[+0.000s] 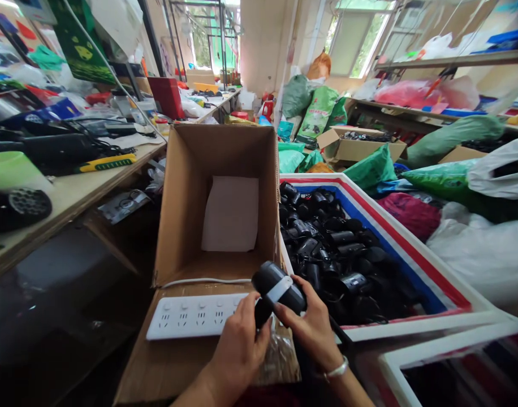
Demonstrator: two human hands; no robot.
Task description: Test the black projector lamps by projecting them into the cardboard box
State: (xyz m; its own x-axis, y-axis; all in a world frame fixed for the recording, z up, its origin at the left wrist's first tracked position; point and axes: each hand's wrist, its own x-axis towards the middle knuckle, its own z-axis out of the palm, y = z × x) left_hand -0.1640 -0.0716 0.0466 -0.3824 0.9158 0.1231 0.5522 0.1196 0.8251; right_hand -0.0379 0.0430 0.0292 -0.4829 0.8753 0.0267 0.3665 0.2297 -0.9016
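A small black hair dryer (265,277) with a silver-grey band round its barrel is held up in front of me. My right hand (312,325) is wrapped round the barrel, thumb underneath, with a bracelet on that wrist. My left hand (242,333) has its fingers closed on the short dark handle below. Just left of the hands, a white power strip (191,322) lies on a cardboard surface (157,367), its right end partly hidden by my left hand. Behind it, an opened cardboard box (182,203) faces me, with a pale cardboard sheet (230,215) inside.
On the right stands a white-rimmed crate (405,257) heaped with black hair dryers (331,243). A workbench (102,189) at left bears a yellow-and-black tool (108,163), cables and a black perforated part (27,204). Green sacks (371,169) and a white sack (475,249) lie beyond the crate.
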